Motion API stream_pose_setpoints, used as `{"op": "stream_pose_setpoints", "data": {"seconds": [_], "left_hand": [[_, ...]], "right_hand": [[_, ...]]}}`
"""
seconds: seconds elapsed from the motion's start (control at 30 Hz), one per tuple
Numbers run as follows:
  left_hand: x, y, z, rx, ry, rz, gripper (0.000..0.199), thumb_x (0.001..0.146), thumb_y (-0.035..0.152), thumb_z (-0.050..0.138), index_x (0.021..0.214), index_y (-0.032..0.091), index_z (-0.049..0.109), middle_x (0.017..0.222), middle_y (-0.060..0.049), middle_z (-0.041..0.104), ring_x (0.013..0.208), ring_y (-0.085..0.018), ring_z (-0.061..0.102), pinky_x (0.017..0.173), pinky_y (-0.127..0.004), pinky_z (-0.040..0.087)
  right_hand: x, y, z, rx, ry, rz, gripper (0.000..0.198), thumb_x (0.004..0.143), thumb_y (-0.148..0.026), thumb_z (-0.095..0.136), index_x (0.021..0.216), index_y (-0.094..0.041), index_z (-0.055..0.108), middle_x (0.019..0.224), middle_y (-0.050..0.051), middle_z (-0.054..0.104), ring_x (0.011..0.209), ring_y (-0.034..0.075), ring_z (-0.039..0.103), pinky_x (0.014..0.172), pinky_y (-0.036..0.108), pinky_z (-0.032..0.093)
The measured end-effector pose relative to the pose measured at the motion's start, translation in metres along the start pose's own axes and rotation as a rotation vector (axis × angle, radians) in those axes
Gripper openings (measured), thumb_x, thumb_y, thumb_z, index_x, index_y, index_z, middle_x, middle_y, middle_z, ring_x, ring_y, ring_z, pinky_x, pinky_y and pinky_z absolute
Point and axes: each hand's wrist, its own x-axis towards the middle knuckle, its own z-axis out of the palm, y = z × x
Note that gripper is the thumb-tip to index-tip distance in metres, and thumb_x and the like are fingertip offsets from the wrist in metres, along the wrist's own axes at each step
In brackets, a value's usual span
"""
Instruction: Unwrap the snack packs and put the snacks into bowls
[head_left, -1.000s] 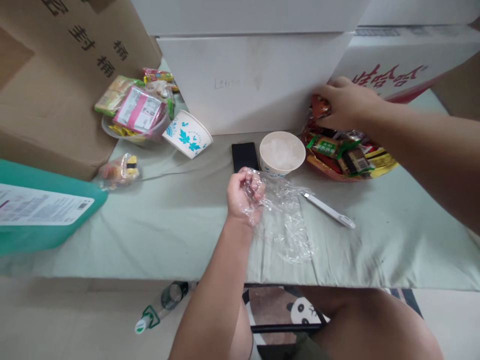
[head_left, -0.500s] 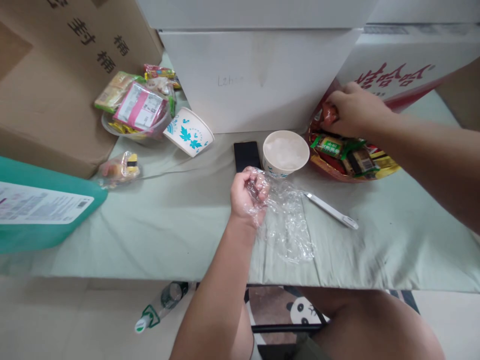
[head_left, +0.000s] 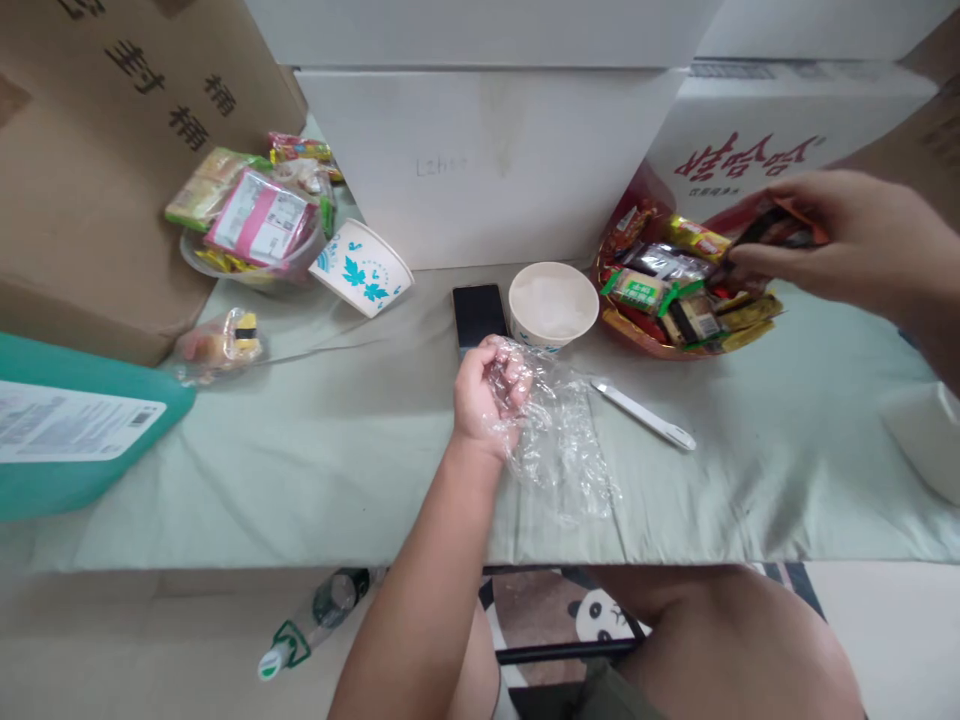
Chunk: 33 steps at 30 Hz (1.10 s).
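My left hand is closed around a crumpled clear plastic bag, whose loose part lies on the cloth. Up at the right, my right hand pinches a dark and orange snack packet beside the rim of a red container. Several wrapped snacks fill that container, including a green-and-clear packet and a yellow one. Just beyond my left hand stands a paper bowl with whitish, see-through material inside. A black phone lies left of the bowl, and a white utility knife lies right of the plastic bag.
Cardboard boxes stand along the back. At the left are a clear bowl heaped with snacks, a tipped paper bowl, a wrapped snack and a teal jug. A white object shows at the right edge; a bottle lies below.
My right hand has drawn back to the right from inside the red container, holding the dark and orange packet. My left hand stays on the plastic bag. The view has shifted slightly right.
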Motion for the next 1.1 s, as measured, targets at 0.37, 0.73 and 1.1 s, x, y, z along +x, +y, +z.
{"op": "stream_pose_setpoints", "data": {"seconds": [0.37, 0.73, 1.1], "left_hand": [[0.000, -0.007, 0.001, 0.031, -0.017, -0.002, 0.020, 0.081, 0.021, 0.053, 0.066, 0.021, 0.039, 0.054, 0.007, 0.040, 0.034, -0.005, 0.034, 0.031, -0.017, 0.012], [-0.004, 0.000, 0.001, 0.031, -0.027, -0.011, 0.021, 0.082, 0.022, 0.053, 0.067, 0.021, 0.039, 0.054, 0.007, 0.041, 0.033, -0.005, 0.035, 0.031, -0.018, 0.012], [-0.010, 0.004, -0.002, -0.002, -0.045, -0.024, 0.019, 0.084, 0.020, 0.050, 0.068, 0.020, 0.040, 0.055, 0.006, 0.041, 0.034, -0.005, 0.035, 0.031, -0.017, 0.010]], "right_hand": [[-0.023, 0.003, 0.001, 0.107, 0.183, 0.302, 0.046, 0.075, -0.034, 0.079, 0.119, -0.022, 0.070, 0.107, 0.011, 0.073, 0.082, 0.020, 0.063, 0.070, 0.038, 0.048], [-0.018, -0.006, 0.008, -0.272, 0.109, 0.157, 0.038, 0.075, -0.038, 0.072, 0.109, -0.023, 0.062, 0.112, 0.017, 0.070, 0.096, 0.033, 0.063, 0.073, 0.042, 0.045], [-0.018, -0.019, 0.022, -0.281, -0.014, 0.085, 0.023, 0.085, -0.038, 0.065, 0.102, -0.022, 0.065, 0.116, 0.017, 0.069, 0.104, 0.032, 0.063, 0.074, 0.039, 0.043]]}}
